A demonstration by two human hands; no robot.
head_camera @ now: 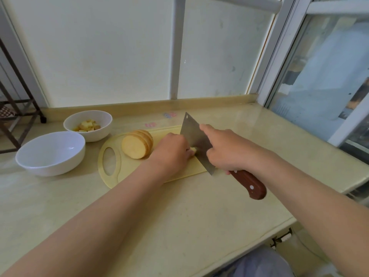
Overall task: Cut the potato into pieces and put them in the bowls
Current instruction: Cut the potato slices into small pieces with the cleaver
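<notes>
As the right hand (225, 148) grips a cleaver (196, 142), left hand (171, 149) curled on a potato piece (193, 150), cutting board (127, 172), sliced potato (137, 143) beside.

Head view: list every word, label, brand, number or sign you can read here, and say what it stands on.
Nothing here is readable.
Pink marks on the beige countertop: too blurred to read.
Pink and blue marks near its back edge: too blurred to read.
Steel cleaver with brown wooden handle: no marking shows on the blade.
</notes>
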